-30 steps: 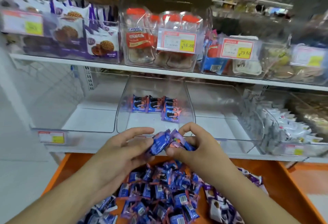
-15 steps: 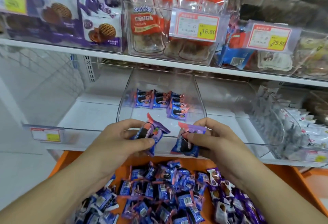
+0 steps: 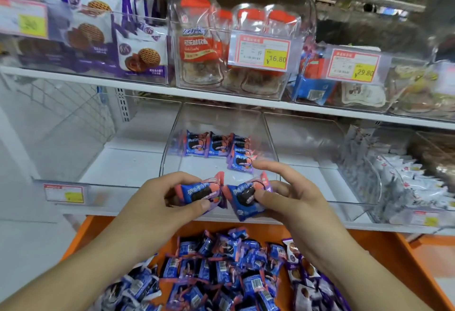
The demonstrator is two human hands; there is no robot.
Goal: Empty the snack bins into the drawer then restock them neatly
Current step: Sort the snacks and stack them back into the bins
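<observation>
**Restocking barely begun: two packets in hand, most below**

Below the grip, heaped in the orange drawer [image 3: 384, 256]: the loose pile of blue packets [image 3: 221, 268], with a few purple-wrapped ones to its right. Emptying apparently done; refilling mostly left.

At the grip: left hand [image 3: 157, 202] pinching one blue cookie packet [image 3: 197, 193] between thumb and fingers; right hand [image 3: 293, 195] pinching a second packet [image 3: 246, 200], index finger lifted clear. Packet ends nearly touching, both face-up.

Just beyond the grip: the clear middle bin [image 3: 170, 143], holding only a short back row of packets [image 3: 216, 145] and one in front at the right. Neighbouring clear bins beside it apparently bare.

Against half a second ago: packets turned flatter with printed faces upward, brought closer together, hands a little nearer the bin mouth. Bin contents unchanged.
</observation>
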